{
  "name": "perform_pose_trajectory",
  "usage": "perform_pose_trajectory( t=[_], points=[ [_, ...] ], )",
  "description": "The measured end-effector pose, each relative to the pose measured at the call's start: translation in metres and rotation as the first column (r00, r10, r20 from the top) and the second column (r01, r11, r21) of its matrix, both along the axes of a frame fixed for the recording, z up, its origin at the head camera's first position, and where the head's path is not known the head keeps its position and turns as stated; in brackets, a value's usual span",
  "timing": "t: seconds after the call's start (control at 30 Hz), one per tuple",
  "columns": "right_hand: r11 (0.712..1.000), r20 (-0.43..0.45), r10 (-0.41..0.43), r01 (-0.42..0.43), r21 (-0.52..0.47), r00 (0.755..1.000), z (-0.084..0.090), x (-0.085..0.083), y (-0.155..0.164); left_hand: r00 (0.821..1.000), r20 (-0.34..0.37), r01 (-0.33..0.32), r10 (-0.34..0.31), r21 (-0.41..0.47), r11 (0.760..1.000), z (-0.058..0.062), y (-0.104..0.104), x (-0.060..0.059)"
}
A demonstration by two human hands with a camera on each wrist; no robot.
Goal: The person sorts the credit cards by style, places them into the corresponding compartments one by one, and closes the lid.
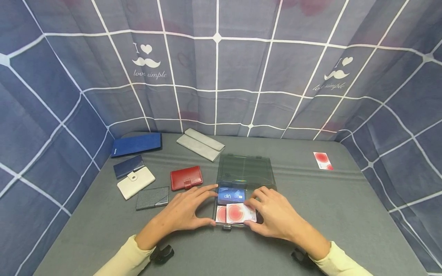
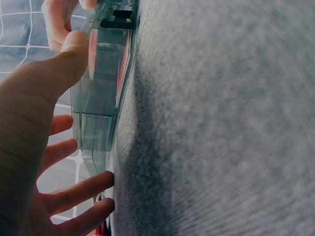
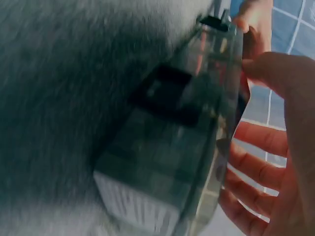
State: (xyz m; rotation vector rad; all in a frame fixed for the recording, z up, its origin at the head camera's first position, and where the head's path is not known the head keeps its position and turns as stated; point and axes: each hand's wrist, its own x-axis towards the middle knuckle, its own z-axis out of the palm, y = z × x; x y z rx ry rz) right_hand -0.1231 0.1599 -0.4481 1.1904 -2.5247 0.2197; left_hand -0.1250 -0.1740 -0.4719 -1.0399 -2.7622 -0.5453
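Near the front edge of the grey table (image 1: 310, 199) lies a clear plastic box (image 1: 246, 168), its lid swung open away from the person; cards lie in its near half, a dark blue card (image 1: 230, 195) behind a white card with a red disc (image 1: 239, 213), and a second red-disc card (image 1: 221, 214) is mostly covered by the first; the right side of the box's tray is hidden under the right hand (image 1: 276, 214), and the print on the cards is too small to read; the right wrist view is blurred, so the box (image 3: 187, 147) shows there only as a smoky slab; the left hand (image 1: 183, 211) rests at the box's left side, fingers stretched along the wall, thumb against the near corner, holding nothing; the left wrist view shows that thumb (image 2: 69, 54) pressed on the box's edge (image 2: 101, 93); the right hand curves over the right side, fingertips on the white card, thumb at the front rim; whether it pinches the card cannot be told; left of the box sit a red wallet (image 1: 186, 178), a grey card case (image 1: 152, 197), a white wallet (image 1: 136, 182), a dark blue wallet (image 1: 128, 166), a long blue wallet (image 1: 136, 144) and a grey pouch (image 1: 200, 144); well apart to the right lies another red-disc card (image 1: 323, 160)
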Motion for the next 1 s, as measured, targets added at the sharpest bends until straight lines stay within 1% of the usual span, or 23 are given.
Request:
perform_pose_trajectory(
  t=[0.17, 0.47, 0.6, 0.73, 0.8, 0.87, 0.93, 1.0],
  points=[
    [1.000, -0.041, 0.024, -0.023, 0.016, 0.999, -0.002, 0.001, -0.012, 1.000, -0.005, 0.006, -0.006, 0.002, 1.000, 0.001, 0.000, -0.001],
    [0.996, -0.109, 0.088, -0.090, -0.014, 0.990, -0.009, 0.000, -0.026, 1.000, -0.001, 0.012, -0.012, 0.004, 1.000, 0.001, 0.000, -0.001],
    [0.994, -0.143, 0.099, -0.104, -0.021, 0.985, -0.011, 0.000, -0.028, 1.000, 0.000, 0.010, -0.010, 0.001, 1.000, 0.001, 0.000, -0.001],
    [0.994, -0.118, 0.096, -0.101, -0.034, 0.988, -0.010, -0.002, -0.025, 1.000, -0.007, 0.009, -0.009, 0.005, 1.000, 0.000, 0.000, -0.001],
    [0.995, -0.089, 0.079, -0.084, -0.054, 0.993, -0.008, -0.006, -0.019, 1.000, -0.010, 0.010, -0.010, 0.007, 1.000, 0.000, 0.000, -0.001],
    [0.995, -0.050, 0.041, -0.045, -0.088, 0.998, -0.004, -0.013, -0.009, 1.000, -0.009, 0.010, -0.010, 0.008, 1.000, -0.001, 0.001, -0.001],
    [0.991, -0.007, -0.021, 0.019, -0.136, 1.000, 0.002, -0.024, 0.004, 1.000, -0.007, 0.010, -0.010, 0.009, 1.000, 0.000, 0.001, -0.001],
    [0.975, 0.041, -0.105, 0.111, -0.192, 0.994, 0.008, -0.035, 0.019, 1.000, -0.008, 0.008, -0.008, 0.008, 1.000, 0.000, 0.000, -0.001]
  ],
)
